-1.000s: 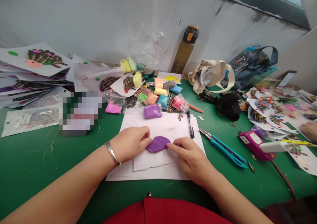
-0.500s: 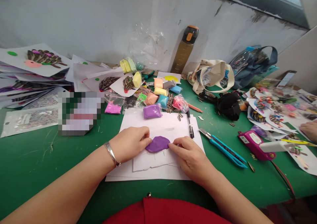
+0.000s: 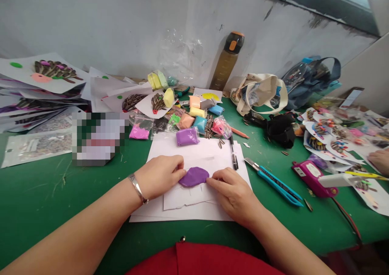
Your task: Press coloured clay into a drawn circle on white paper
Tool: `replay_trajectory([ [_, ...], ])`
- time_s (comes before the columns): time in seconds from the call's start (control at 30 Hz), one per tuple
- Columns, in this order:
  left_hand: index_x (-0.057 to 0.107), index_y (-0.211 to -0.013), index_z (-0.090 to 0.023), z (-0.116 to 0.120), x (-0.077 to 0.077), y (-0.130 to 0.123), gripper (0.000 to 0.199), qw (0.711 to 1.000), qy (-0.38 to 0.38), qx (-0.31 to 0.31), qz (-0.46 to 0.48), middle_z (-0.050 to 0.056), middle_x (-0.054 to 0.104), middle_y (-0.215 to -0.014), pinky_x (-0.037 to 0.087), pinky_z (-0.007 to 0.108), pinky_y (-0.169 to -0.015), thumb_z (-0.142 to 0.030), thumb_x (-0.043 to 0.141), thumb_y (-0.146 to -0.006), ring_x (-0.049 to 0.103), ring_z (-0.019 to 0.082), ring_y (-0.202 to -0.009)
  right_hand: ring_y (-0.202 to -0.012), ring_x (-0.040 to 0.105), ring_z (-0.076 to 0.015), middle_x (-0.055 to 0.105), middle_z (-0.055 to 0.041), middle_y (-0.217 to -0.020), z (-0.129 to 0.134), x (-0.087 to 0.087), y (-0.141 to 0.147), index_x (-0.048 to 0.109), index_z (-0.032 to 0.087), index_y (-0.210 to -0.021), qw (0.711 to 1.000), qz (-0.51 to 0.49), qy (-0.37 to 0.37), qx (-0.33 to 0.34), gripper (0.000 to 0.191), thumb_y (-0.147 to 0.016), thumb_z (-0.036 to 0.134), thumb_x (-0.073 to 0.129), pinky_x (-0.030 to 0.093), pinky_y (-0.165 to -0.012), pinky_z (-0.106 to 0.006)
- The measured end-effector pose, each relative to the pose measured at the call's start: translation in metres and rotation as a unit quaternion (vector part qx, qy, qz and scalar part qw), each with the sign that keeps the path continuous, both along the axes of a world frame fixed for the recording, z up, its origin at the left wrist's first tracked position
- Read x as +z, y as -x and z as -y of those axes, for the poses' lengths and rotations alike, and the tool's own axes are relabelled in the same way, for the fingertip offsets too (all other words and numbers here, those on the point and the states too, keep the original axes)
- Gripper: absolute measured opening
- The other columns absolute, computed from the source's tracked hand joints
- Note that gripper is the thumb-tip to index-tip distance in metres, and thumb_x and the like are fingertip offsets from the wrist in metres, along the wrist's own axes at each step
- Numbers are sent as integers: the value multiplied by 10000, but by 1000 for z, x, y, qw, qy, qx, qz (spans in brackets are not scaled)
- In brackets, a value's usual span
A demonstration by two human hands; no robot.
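A flat purple oval of clay (image 3: 195, 176) lies on white paper (image 3: 182, 202) in front of me, with pencil lines just below it. My left hand (image 3: 162, 175), below a silver bracelet, has its fingers curled together at the clay's left edge. At the right edge, the closed fingertips of my right hand (image 3: 232, 190) touch the clay. Beyond the clay, a wrapped purple packet (image 3: 187, 136) rests on the paper's far part. A black pen (image 3: 234, 153) lies at the paper's right side.
Clay packets (image 3: 197, 112) and sunflower seeds (image 3: 209, 125) are behind the paper. A blue cutter (image 3: 273, 182) and a magenta device (image 3: 314, 178) lie right. Stacked pictures (image 3: 45, 88) stand left, a bottle (image 3: 225, 62) at the wall. Another person's hand (image 3: 379, 160) is far right.
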State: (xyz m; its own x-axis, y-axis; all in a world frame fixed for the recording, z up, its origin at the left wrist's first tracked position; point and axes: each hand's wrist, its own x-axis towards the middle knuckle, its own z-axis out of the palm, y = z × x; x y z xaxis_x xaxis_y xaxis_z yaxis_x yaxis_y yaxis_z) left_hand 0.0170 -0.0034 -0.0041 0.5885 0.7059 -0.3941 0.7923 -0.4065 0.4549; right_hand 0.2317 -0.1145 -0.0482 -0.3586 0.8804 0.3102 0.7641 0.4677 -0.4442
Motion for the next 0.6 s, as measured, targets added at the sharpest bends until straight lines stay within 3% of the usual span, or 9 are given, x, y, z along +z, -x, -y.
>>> replay_trajectory([
  [0.2, 574, -818, -232, 0, 1, 0, 171, 1000, -4, -3, -2, 12, 678, -808, 356, 264, -587, -347, 450, -848, 596, 192, -736, -873, 533, -196, 589, -98, -993, 1, 1, 8, 609, 209, -1174, 1000, -3, -8, 6, 444, -820, 19, 419, 477, -732, -356],
  [0.43, 583, -823, -231, 1, -1, 2, 187, 1000, -6, -3, 4, 14, 680, -811, 367, 268, -605, -361, 451, -848, 600, 193, -741, -848, 526, -199, 603, -94, -955, 1, 6, 14, 644, 189, -1098, 999, 41, 1, 22, 384, -819, 24, 437, 455, -738, -366],
  [0.6, 582, -817, -231, 1, 0, 1, 193, 1000, -5, -2, 0, 15, 678, -805, 357, 263, -588, -371, 451, -846, 598, 191, -733, -880, 537, -194, 589, -96, -985, 1, 2, 9, 617, 203, -1154, 1000, -18, 2, 14, 416, -830, 36, 418, 478, -749, -351],
])
